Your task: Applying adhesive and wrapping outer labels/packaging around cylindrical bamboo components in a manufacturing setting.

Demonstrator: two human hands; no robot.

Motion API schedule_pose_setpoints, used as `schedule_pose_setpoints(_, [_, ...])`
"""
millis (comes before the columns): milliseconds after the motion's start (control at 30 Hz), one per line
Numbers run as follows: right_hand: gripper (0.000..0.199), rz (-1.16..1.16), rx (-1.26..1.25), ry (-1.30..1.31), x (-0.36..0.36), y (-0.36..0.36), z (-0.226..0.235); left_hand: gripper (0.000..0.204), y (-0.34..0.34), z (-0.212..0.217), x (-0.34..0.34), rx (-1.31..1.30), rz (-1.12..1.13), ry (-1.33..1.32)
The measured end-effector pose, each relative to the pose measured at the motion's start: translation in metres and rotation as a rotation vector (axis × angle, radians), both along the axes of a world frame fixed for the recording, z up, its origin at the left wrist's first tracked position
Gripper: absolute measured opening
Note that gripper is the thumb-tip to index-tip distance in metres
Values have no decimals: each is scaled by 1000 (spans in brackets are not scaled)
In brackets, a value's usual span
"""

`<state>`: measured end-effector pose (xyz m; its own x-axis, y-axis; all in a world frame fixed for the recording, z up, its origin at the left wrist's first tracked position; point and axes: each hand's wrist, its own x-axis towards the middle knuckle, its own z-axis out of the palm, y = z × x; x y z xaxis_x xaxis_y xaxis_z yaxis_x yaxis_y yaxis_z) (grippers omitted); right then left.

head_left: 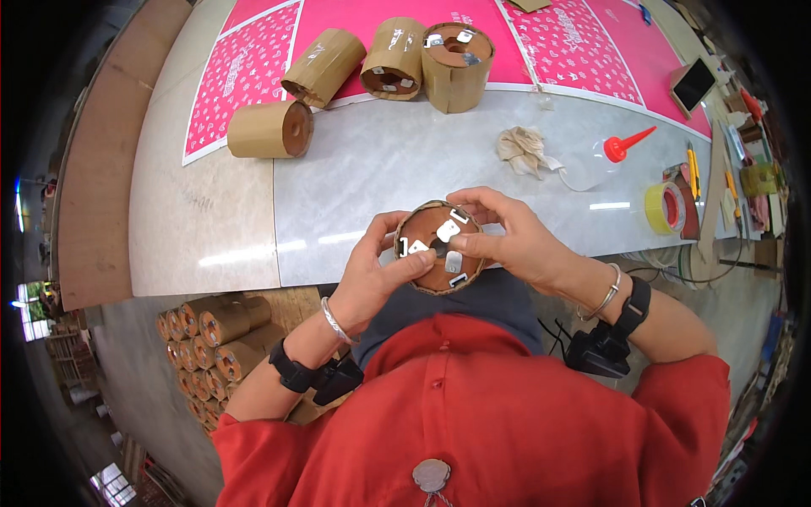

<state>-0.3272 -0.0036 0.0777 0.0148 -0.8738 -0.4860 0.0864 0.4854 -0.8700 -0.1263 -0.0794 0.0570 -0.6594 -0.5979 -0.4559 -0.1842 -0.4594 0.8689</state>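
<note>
Both hands clamped on a cardboard tube [439, 248], held end-up over the near edge of the surface [380, 169]. Left hand [376, 275] grips its left rim; right hand [515, 241] fingers press a small metal clip [448, 231] on the brown end cap. Four more tubes [363, 72] lie farther back.

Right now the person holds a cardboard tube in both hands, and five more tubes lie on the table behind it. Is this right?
Not quite. The head view shows four more tubes on the table, not five. The rest holds: the left hand and right hand both hold the cardboard tube.
</note>
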Motion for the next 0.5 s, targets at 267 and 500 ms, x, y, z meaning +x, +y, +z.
schedule_pose_setpoints(267, [44, 94, -162, 192, 2, -3, -8, 64, 7, -27, 13, -191, 26, 100])
schedule_pose_setpoints(500, [43, 57, -142, 156, 12, 11, -16, 111, 49, -78, -5, -871, 240, -26])
